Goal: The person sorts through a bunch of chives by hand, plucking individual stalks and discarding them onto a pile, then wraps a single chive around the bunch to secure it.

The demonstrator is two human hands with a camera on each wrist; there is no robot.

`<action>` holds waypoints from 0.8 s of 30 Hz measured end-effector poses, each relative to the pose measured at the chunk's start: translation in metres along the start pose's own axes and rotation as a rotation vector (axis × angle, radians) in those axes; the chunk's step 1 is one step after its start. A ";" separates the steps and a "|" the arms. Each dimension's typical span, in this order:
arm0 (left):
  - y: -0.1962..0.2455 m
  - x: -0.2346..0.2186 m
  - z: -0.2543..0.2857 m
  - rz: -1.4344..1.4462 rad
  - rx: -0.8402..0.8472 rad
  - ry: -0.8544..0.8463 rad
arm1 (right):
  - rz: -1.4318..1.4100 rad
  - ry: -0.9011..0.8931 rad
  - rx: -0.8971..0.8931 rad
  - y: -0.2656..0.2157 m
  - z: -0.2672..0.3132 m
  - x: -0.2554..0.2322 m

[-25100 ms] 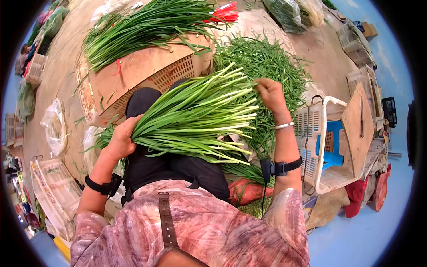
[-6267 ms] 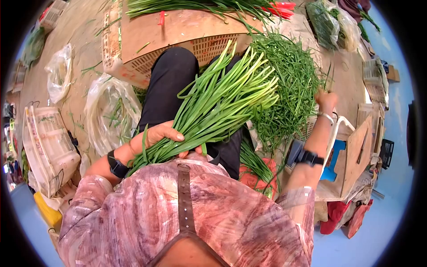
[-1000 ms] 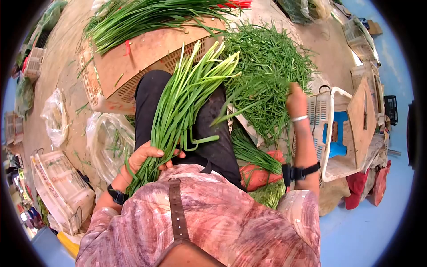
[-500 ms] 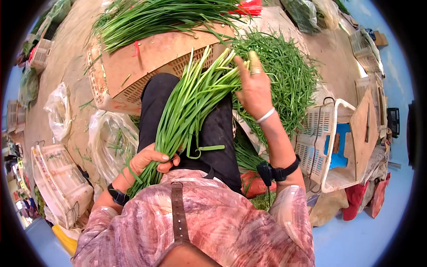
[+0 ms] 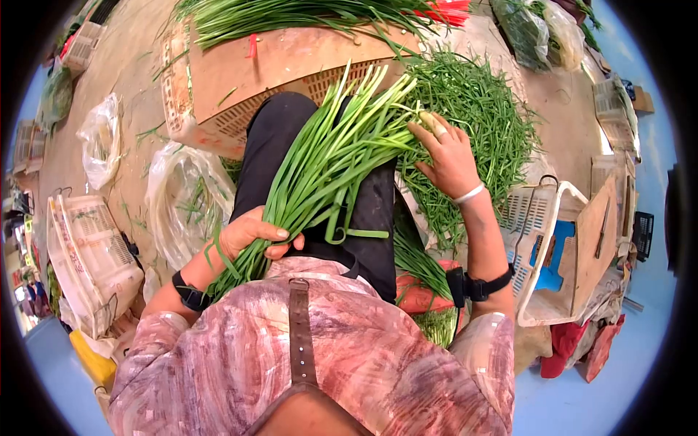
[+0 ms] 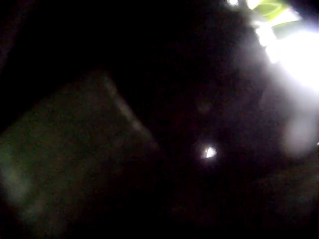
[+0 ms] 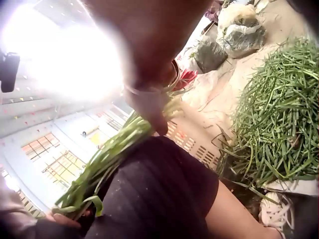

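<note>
In the head view my left hand [image 5: 251,234] grips a bunch of garlic chives [image 5: 320,167] by its leafy end, the thumb lying across the leaves. The bunch slants over the dark-trousered lap, pale stalk ends up and to the right. My right hand [image 5: 452,161] is at those pale ends, its fingers extended and fingertips right at the outermost stalks; some fingers carry yellowish coverings. One bent leaf hangs loose below the bunch. In the right wrist view the chives [image 7: 107,154] lie along the thigh. The left wrist view is almost wholly dark.
A heap of loose green leaves [image 5: 472,123] lies beyond my right hand. Ahead, a board [image 5: 291,62] on a crate bears more chives [image 5: 305,18]. A plastic bag [image 5: 190,196] sits to the left, a white crate [image 5: 542,240] to the right. Another bundle [image 5: 418,254] lies beside my right thigh.
Half a second or more ago my right hand came back from the leaf heap, where it moved with loose leaves, to the stalk ends. My left hand keeps its grip on the chives.
</note>
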State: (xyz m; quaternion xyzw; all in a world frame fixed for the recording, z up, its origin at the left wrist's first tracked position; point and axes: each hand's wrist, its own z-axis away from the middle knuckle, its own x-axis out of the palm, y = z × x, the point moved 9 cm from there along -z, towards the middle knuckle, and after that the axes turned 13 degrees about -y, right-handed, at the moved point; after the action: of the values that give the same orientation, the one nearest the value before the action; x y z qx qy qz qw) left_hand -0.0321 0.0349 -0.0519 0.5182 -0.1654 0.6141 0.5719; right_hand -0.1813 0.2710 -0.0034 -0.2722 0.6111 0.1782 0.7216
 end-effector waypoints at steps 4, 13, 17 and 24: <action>0.002 0.004 -0.002 0.007 -0.010 -0.018 | -0.362 0.080 -0.057 0.005 0.005 -0.024; -0.001 0.004 -0.003 -0.031 -0.024 -0.009 | -0.577 0.001 0.346 -0.014 -0.050 -0.026; 0.003 0.008 -0.002 -0.047 -0.004 0.040 | -0.635 0.234 0.264 -0.009 -0.054 0.000; -0.004 -0.003 -0.004 -0.016 -0.021 -0.014 | -0.339 0.336 0.295 0.042 -0.038 -0.015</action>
State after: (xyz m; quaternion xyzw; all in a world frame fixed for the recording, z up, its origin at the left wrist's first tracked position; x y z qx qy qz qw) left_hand -0.0305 0.0380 -0.0575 0.5176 -0.1716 0.6042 0.5810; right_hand -0.2391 0.2820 -0.0005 -0.2882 0.6873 -0.0837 0.6615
